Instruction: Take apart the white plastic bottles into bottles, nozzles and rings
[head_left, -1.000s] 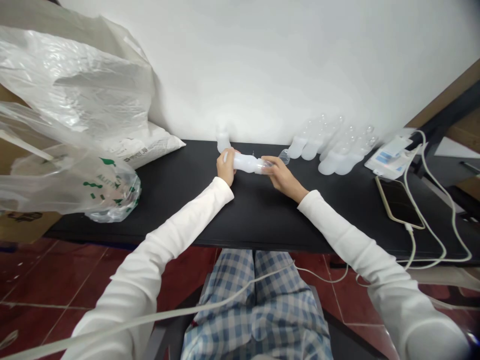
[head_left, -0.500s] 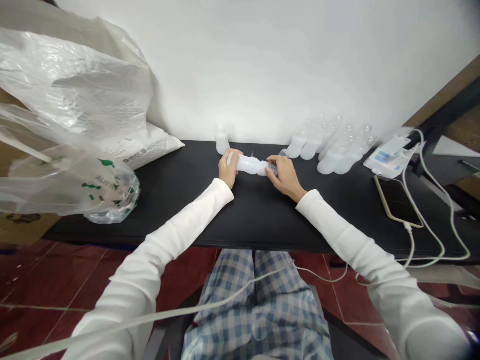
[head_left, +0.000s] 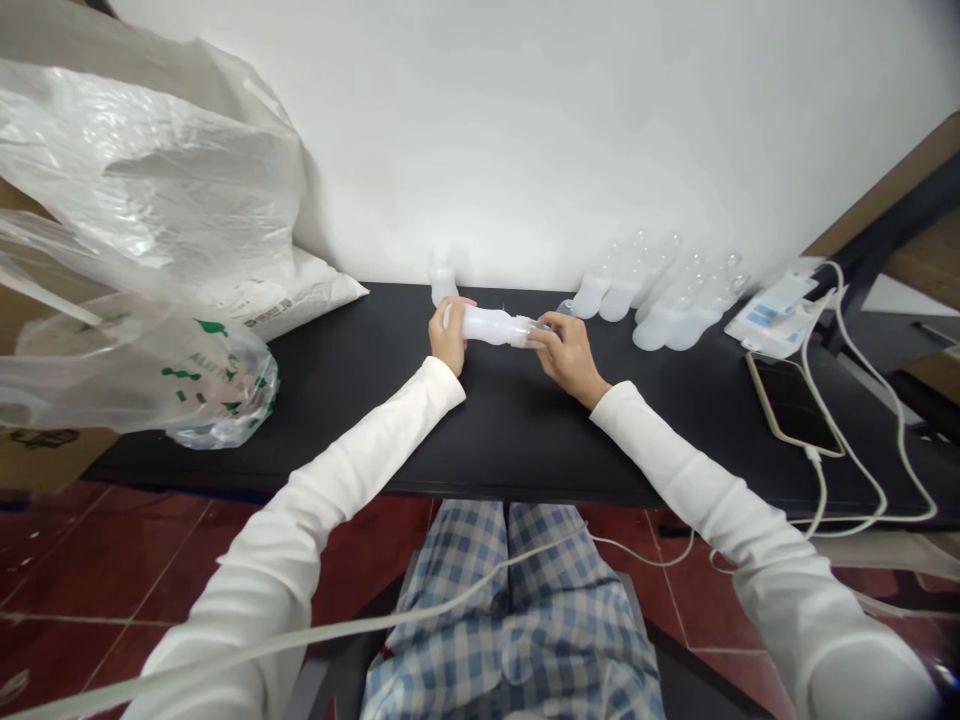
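Bottle (head_left: 487, 326) – held sideways over counter (head_left: 525, 430), between 2 hands. Left grip (head_left: 448, 335): closed around left end of bottle. Right grip (head_left: 571, 358): fingers closed on clear top (head_left: 527, 331) at opposite end. 1 other bottle (head_left: 443, 284) – upright near wall (head_left: 525, 150), behind left grip. Bottle cluster (head_left: 679, 312): upright, rear right. Phone (head_left: 793, 402): flat, far right, cable (head_left: 822, 486) attached.

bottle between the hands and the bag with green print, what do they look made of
Bottle: probably plastic, smooth and satin, judging by its milky, slightly translucent white.
Bag: likely thin, glossy plastic film, since it's creased, shiny and see-through.
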